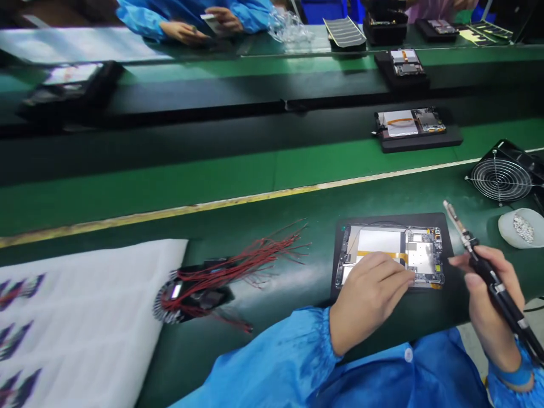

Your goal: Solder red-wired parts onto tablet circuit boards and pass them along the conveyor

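An opened tablet-like device (420, 258) with a white battery, an orange ribbon and a circuit board lies on a black pad (446, 243) in front of me. My left hand (369, 292) rests over its lower edge, the fingers pressed together at the board; what they hold, if anything, is hidden. In my right hand (493, 294) is a black soldering iron (488, 275), its metal tip pointing up and away, right of the pad and apart from the device. A bundle of red wires (250, 255) with dark parts lies to the left.
A fan (501, 179) and a white cup (521, 228) of metallic bits stand at the right. White foam sheet (97, 306) covers the left. Beyond the yellow edge strip, more devices (410, 127) sit on the conveyor. Across it are a co-worker's hands (185, 32).
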The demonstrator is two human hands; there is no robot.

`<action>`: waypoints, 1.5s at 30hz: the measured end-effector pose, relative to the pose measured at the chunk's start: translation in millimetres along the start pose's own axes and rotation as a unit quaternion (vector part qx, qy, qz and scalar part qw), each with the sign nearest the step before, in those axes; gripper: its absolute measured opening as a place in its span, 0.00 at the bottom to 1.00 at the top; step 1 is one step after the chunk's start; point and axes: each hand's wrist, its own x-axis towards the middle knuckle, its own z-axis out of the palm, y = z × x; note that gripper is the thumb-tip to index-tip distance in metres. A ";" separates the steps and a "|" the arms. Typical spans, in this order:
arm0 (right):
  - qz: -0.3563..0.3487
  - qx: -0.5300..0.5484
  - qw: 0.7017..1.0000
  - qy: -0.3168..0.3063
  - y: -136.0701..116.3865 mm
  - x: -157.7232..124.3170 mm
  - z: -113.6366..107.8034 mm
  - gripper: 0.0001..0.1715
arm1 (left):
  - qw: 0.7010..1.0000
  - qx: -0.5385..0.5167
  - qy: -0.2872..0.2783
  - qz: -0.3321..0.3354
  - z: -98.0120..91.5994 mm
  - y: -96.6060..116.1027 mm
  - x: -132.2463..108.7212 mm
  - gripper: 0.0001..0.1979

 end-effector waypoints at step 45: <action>-0.014 -0.045 0.999 -0.009 1.7 -53.2 -48.0 0.16 | 0.994 -0.018 -0.029 -0.107 1.4 -4.3 1.1 0.08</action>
